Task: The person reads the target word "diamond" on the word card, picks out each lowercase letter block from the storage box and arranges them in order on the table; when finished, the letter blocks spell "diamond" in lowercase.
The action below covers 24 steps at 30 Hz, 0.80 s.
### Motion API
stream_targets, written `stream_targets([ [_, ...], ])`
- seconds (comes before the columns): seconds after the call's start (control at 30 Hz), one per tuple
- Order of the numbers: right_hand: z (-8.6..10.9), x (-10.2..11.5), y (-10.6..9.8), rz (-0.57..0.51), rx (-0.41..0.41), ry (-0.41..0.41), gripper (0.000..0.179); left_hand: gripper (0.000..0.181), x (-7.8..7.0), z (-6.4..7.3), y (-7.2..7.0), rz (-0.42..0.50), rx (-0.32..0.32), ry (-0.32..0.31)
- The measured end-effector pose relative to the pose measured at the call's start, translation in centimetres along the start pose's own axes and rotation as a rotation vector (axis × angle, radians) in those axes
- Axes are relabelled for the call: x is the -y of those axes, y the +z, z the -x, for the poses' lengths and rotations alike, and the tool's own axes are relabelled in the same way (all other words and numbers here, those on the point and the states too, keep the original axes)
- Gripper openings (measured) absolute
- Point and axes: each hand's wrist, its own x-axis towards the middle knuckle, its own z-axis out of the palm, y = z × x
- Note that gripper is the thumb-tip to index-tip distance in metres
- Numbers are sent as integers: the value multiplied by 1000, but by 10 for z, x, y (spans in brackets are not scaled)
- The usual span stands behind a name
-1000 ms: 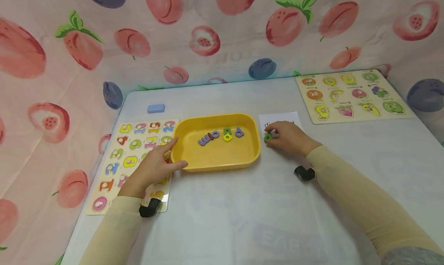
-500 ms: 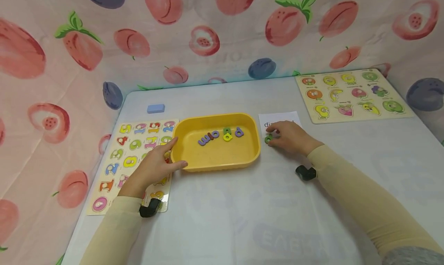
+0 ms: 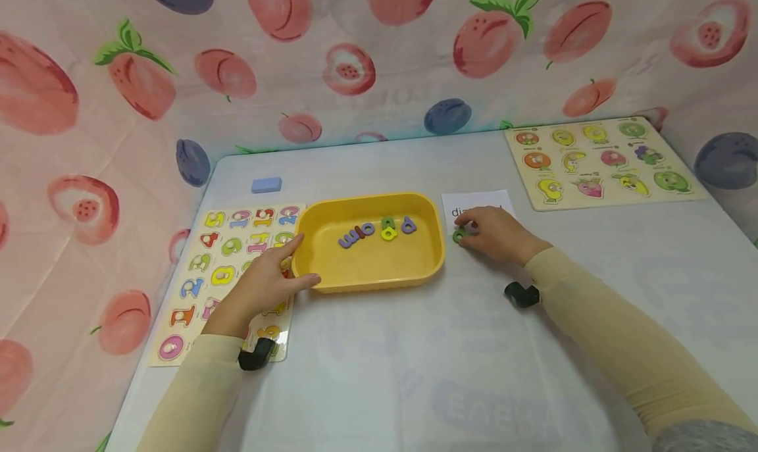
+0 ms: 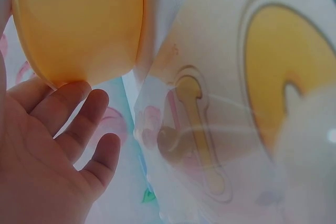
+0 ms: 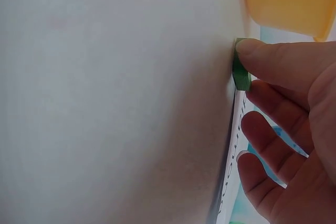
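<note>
My left hand holds the left end of a yellow plastic tray, thumb over the near rim and index finger at the left rim. In the left wrist view, fingers touch the tray's wall. Several small coloured letters lie inside, among them a purple m and a yellow round letter. Between thumb and index finger my right hand pinches a green letter, which stands at the lower edge of a white word card. The right hand covers part of the printed word.
Beneath my left hand lies a number puzzle board, partly under the forearm. A blue block sits behind it. A fruit puzzle board lies at the back right. Peach-patterned cloth rises behind the white table.
The right hand and the green letter have shifted very slightly to the right along the card's lower edge. The left hand and tray have stayed still.
</note>
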Motion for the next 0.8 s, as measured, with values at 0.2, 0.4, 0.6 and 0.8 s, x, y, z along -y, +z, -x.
stream_targets([
  [0.2,1,0,-1,-5,-5,7,41,97,-2,1,0,0,5,-6],
  [0.4,6,2,-10,-29,-14,40,45,96,-2,0,0,6,9,-13],
  [0.6,11,8,-25,-27,-83,26,46,97,-1,0,0,3,7,-9],
  [0.8,15,21,-38,-21,-133,-8,49,98,0,0,0,7,3,-2],
])
